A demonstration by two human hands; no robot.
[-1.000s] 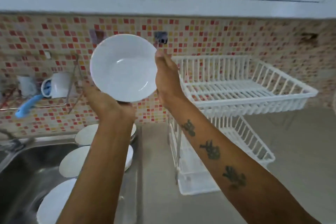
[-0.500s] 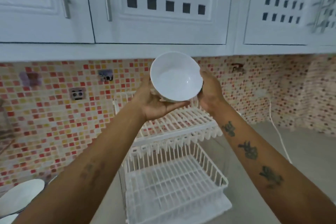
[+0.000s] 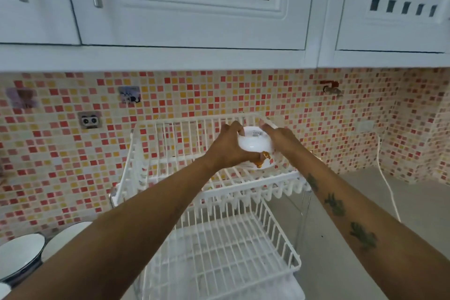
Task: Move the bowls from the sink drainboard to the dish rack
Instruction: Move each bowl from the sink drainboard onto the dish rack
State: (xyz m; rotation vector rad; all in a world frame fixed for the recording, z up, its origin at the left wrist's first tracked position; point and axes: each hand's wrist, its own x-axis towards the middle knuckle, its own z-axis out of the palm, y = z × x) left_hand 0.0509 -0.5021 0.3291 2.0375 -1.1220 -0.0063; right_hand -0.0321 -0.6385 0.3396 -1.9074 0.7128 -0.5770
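Observation:
A white bowl (image 3: 254,146) with an orange pattern near its rim is held upside down over the top tier of the white wire dish rack (image 3: 170,143). My left hand (image 3: 229,148) grips its left side and my right hand (image 3: 280,136) holds its right side. The bowl's rim sits at or just above the top tier's wires; contact is hard to tell. Two more white bowls (image 3: 20,256) stand at the lower left, partly cut off by the frame and my left arm.
The rack's lower tier (image 3: 219,258) holds nothing, with a drip tray under it. A white cord (image 3: 387,185) runs down the tiled wall onto the grey counter (image 3: 360,202) at the right. White wall cabinets hang overhead.
The bowl was held upright and facing me above the rack; now it is turned upside down and lowered onto the rack's top tier. My view has shifted right and down a little.

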